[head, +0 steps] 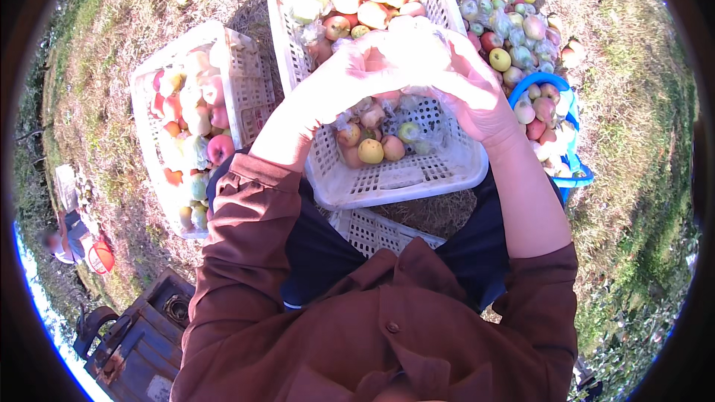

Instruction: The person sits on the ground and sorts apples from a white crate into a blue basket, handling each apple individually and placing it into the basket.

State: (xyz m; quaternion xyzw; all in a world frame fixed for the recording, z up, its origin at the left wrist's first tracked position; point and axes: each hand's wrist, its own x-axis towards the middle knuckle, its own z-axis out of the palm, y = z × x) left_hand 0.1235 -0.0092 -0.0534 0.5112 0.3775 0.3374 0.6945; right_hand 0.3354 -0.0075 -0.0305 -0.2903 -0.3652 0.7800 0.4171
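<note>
Above the middle white plastic crate (399,178), my left hand (357,70) and my right hand (475,86) are raised close together. Between them they hold a pale, overexposed object (416,47), possibly an apple in a clear plastic bag; glare hides its detail. The crate holds loose apples (371,151), red and yellow, some in thin clear plastic bags. My hands cover part of its middle.
To the left stands another white crate (251,84) of apples. A pile of apples (516,33), many bagged, lies on dry grass at the upper right, by a blue basket (572,170) of apples. Rusty machinery (145,335) and a distant person (72,237) are at lower left.
</note>
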